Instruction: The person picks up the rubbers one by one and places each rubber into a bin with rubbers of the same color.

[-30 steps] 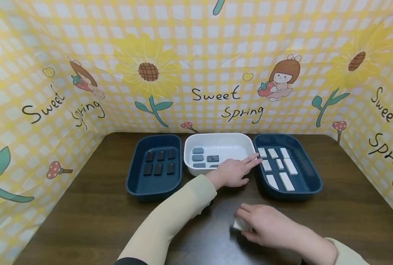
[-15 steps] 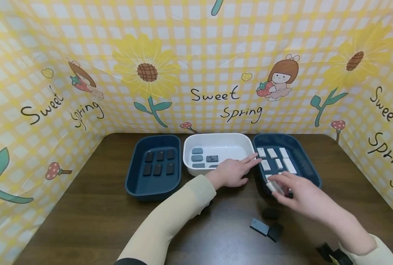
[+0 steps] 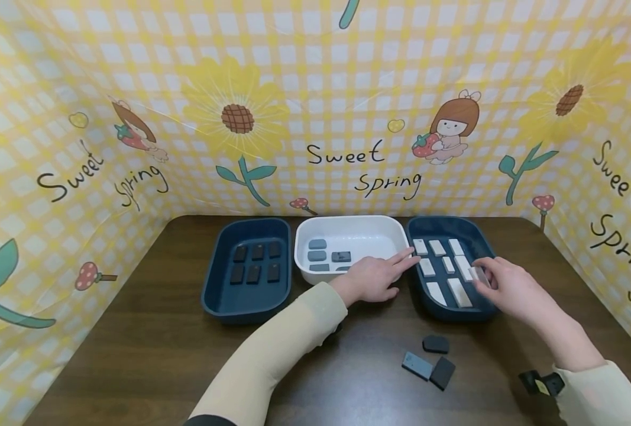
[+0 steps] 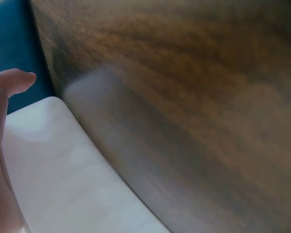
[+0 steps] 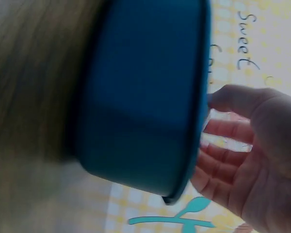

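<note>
My left hand [image 3: 374, 278] lies over the front right corner of a white basin [image 3: 374, 221], its fingers stretched out to the left rim of the right dark blue basin [image 3: 456, 315]. In the left wrist view, part of that hand [image 4: 5, 97] shows beside the white basin's wall [image 4: 63, 165]. Over the right part of the blue basin, my right hand [image 3: 523, 290] pinches a small white block [image 3: 477, 274] between thumb and fingers. Several white blocks [image 3: 459, 293] lie in rows below it. The basin's wall [image 5: 140, 92] hides the block in the right wrist view.
On the table before the right basin lie a rounded black block [image 3: 435, 344], a grey-blue block [image 3: 416, 365] and another black block [image 3: 442, 373]. Several grey blocks [image 3: 340, 256] lie in the white basin. The left blue basin [image 3: 246, 313] holds several black blocks [image 3: 257, 252].
My right hand has lifted a white block from the table and carried it up and right over the right basin, uncovering three dark blocks on the table. My left hand has stayed put.
</note>
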Tool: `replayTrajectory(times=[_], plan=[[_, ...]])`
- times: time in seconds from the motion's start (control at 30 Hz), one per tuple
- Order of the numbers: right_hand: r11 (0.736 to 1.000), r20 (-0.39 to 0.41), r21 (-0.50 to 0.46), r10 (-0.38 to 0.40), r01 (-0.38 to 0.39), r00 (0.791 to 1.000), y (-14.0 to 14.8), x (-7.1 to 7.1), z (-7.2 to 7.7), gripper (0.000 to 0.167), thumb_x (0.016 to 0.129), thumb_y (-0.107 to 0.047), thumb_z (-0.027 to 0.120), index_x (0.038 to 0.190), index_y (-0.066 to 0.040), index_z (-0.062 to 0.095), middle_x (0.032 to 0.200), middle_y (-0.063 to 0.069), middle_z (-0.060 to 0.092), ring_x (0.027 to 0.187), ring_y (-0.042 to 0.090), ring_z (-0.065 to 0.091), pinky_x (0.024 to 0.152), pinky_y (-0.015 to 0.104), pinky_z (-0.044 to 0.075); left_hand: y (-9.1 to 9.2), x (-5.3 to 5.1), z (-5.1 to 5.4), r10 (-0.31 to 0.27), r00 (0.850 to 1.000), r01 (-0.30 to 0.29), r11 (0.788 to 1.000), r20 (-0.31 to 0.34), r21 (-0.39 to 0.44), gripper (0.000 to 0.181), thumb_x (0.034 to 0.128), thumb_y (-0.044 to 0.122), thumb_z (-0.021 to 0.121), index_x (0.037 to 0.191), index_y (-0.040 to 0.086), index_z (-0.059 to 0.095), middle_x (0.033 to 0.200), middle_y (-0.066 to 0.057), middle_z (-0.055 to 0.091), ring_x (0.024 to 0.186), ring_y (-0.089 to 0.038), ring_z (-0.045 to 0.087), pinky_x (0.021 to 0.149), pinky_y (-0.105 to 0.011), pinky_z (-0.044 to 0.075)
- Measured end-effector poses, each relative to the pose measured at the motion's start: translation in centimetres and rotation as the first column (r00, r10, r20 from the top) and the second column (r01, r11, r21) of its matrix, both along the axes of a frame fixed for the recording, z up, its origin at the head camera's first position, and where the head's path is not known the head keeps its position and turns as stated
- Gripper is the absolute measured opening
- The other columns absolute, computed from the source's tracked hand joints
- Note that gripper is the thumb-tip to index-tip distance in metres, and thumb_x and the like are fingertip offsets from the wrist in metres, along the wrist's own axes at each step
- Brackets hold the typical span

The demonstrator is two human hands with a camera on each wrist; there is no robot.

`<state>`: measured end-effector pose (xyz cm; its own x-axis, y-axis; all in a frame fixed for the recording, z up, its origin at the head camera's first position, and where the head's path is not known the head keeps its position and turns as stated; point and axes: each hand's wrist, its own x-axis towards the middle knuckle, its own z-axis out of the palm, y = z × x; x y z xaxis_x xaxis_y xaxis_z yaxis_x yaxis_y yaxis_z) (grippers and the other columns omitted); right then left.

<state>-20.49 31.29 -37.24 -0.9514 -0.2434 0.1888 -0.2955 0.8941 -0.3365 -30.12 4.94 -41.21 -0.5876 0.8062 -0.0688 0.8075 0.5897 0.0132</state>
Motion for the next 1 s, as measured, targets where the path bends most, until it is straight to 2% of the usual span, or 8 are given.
replayTrajectory(times=[0.13,0.23,0.33,0.4,0.53,0.63,0.83,1.0], plan=[[0.997,0.09,0.047,-0.059,0.055,0.994,0.1,-0.7,-0.7,0.036,0.088,-0.013,0.068,0.113,0.01,0.058,0.082,0.014,0.054,0.069,0.024,0.051,0.059,0.038,0.047,0.0,0.0,-0.1,-0.004,1.0,0.004,1.0,0.003,0.003,0.079,0.0957,0.034,0.059,0.157,0.028,0.01,0.162,0.007,0.007,0.067,-0.005,0.053,0.058,-0.02,0.042],[0.993,0.116,0.094,-0.078,0.067,0.99,0.0,-1.4,-1.0,0.036,0.087,-0.014,0.069,0.111,0.011,0.058,0.088,0.02,0.059,0.073,0.028,0.054,0.064,0.045,0.051,0.0,0.0,-0.1,-0.003,1.0,0.003,1.0,0.003,0.002,0.079,0.0958,0.033,0.059,0.157,0.028,0.009,0.162,0.007,0.007,0.067,-0.006,0.053,0.059,-0.019,0.042],[0.988,0.144,0.135,-0.089,0.069,0.985,-0.1,-2.1,-1.2,0.033,0.085,-0.012,0.072,0.105,0.011,0.059,0.085,0.02,0.061,0.071,0.029,0.055,0.065,0.047,0.051,0.0,-0.1,-0.1,0.003,1.0,-0.003,1.0,0.002,-0.004,0.079,0.096,0.033,0.059,0.157,0.028,0.008,0.162,0.008,0.006,0.067,-0.006,0.053,0.059,-0.019,0.043],[0.983,0.192,0.169,-0.11,0.078,0.975,-0.3,-2.7,-1.4,0.03,0.084,-0.01,0.072,0.101,0.011,0.06,0.08,0.016,0.061,0.068,0.027,0.055,0.062,0.043,0.051,0.0,-0.1,-0.1,0.005,1.0,-0.005,1.0,0.005,-0.004,0.079,0.096,0.033,0.059,0.157,0.028,0.008,0.162,0.008,0.006,0.067,-0.006,0.053,0.059,-0.02,0.043],[0.969,0.309,0.233,-0.155,0.083,0.938,-0.6,-3.4,-1.7,0.026,0.086,-0.01,0.069,0.099,0.011,0.061,0.077,0.013,0.06,0.065,0.024,0.054,0.059,0.037,0.049,0.1,0.0,-0.2,0.006,1.0,-0.006,1.0,0.01,-0.002,0.079,0.096,0.034,0.059,0.157,0.029,0.008,0.162,0.008,0.006,0.069,-0.005,0.053,0.059,-0.019,0.043],[0.962,0.333,0.265,-0.153,0.063,0.93,-0.6,-3.6,-2.0,0.024,0.086,-0.009,0.068,0.097,0.011,0.062,0.075,0.012,0.059,0.065,0.023,0.053,0.059,0.036,0.048,0.1,0.0,-0.2,0.002,1.0,-0.002,1.0,0.005,-0.002,0.079,0.0959,0.034,0.059,0.157,0.029,0.008,0.162,0.008,0.006,0.069,-0.005,0.053,0.059,-0.02,0.043],[0.958,0.314,0.284,-0.144,0.052,0.938,-0.6,-3.8,-2.3,0.021,0.086,-0.01,0.068,0.094,0.009,0.064,0.074,0.011,0.058,0.064,0.023,0.053,0.058,0.036,0.047,0.1,0.1,-0.2,0.004,1.0,-0.004,1.0,-0.002,-0.003,0.079,0.096,0.034,0.059,0.157,0.029,0.008,0.162,0.008,0.006,0.069,-0.005,0.053,0.059,-0.02,0.042],[0.958,0.325,0.279,-0.161,0.068,0.932,-0.7,-3.7,-2.3,0.02,0.088,-0.01,0.065,0.095,0.009,0.064,0.071,0.009,0.056,0.063,0.023,0.053,0.057,0.035,0.046,0.1,0.2,-0.1,0.015,1.0,-0.015,1.0,0.01,-0.005,0.079,0.096,0.034,0.059,0.157,0.03,0.008,0.162,0.009,0.006,0.071,-0.005,0.054,0.06,-0.02,0.043]])
